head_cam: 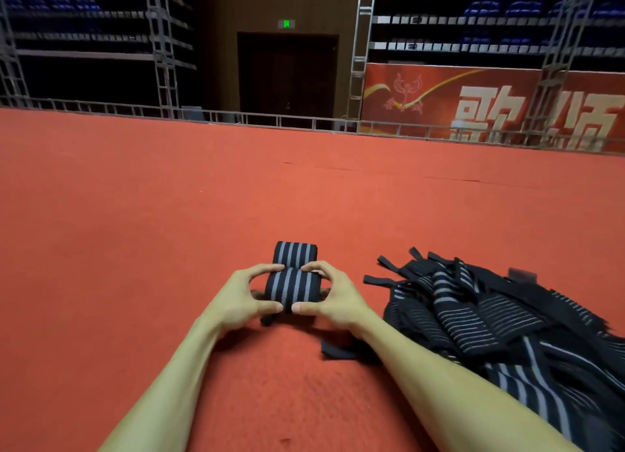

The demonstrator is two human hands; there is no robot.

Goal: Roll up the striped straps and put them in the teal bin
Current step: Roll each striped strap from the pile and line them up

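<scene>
Head view looks down along two bare forearms to a red carpet [169, 231], which covers the whole floor in front of the person. On the carpet, a little before the middle, lies one strap [296, 257], black with grey stripes running away from the person. Its near part is wound into a thick roll [292, 289], and the far part lies flat on the carpet, touching the roll.

The left hand [241, 297] holds the left end of the roll and the right hand [333, 299] holds the right end. Each grip is closed round the roll: the fingers [267, 268] curl over the top, and the thumbs press on the near side (the two thumb tips almost meet at the middle). A short black end [267, 319] sticks out below the left thumb.

To the right, near the right forearm, there is a loose pile [490, 316] of the same straps, tangled, with black tails pointing out toward the roll. The pile and the roll are apart. One flat black piece [338, 348] lies on the carpet beside the right wrist; I cannot tell to which strap it belongs.

At the far edge of the carpet runs a low metal rail [236, 116]. Behind it stand a dark door [287, 76] with a green sign [286, 23] over it, a metal truss [360, 45], rows of blue seats [490, 8], and at the right a red banner [507, 113] with big pale characters.
</scene>
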